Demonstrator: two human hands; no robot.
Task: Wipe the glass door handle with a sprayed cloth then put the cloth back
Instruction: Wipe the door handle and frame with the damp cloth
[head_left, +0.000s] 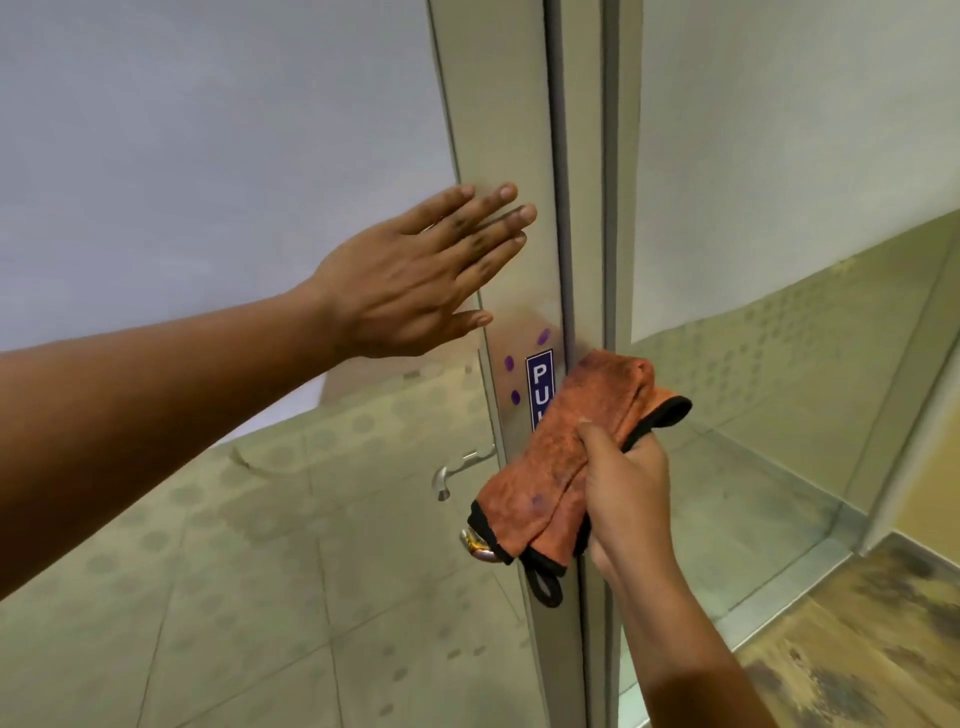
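An orange cloth (582, 447) with black trim is folded in my right hand (626, 483), held against the metal door stile just right of centre. Below the cloth's lower edge a bit of shiny metal door handle (480, 545) peeks out; the rest of it is hidden by the cloth. A second lever handle (460, 470) shows through the glass on the far side of the door. My left hand (415, 275) is flat and open, fingers spread, resting on the door frame (509, 130) above the handle.
A blue "PULL" sticker (539, 384) and purple marks sit on the stile beside the cloth. Frosted glass panels fill the upper left and upper right. A dark seal (558, 156) runs between the two door leaves. Tiled floor lies beyond the glass; wood-pattern floor is at the lower right.
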